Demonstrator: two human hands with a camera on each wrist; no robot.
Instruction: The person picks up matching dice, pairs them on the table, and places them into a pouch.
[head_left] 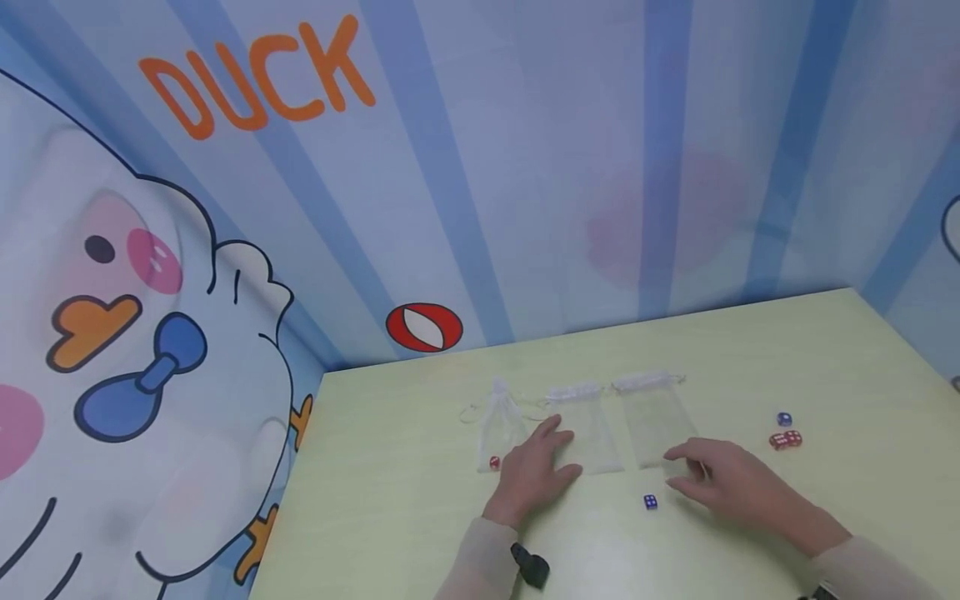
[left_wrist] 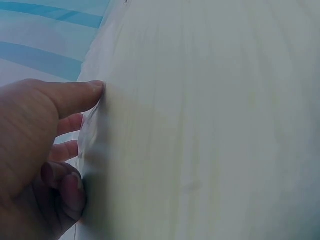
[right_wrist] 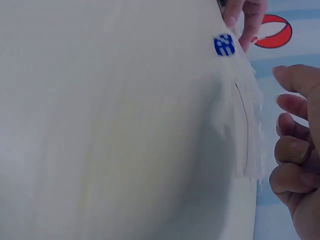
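Note:
My left hand [head_left: 528, 475] lies over the near left part of the middle white mesh drawstring bag [head_left: 598, 437], fingers spread and gripping nothing. Beside it is the left mesh bag [head_left: 501, 417], gathered at its top, with a red die [head_left: 494, 462] at its lower end. My right hand [head_left: 727, 479] hovers by the lower corner of the right mesh bag [head_left: 656, 421]; its thumb and index finger are apart, the other fingers loosely curled. A blue die [head_left: 650, 502] sits on the table just below that bag, between the hands. In the right wrist view, nothing is between the right fingers [right_wrist: 292, 150].
Another blue die [head_left: 784, 418] and two red dice [head_left: 785, 439] form a small cluster to the right of the right hand. All rest on a pale yellow-green table [head_left: 390, 500]. A striped blue backdrop [head_left: 555, 167] with cartoon prints rises along the table's far and left edges.

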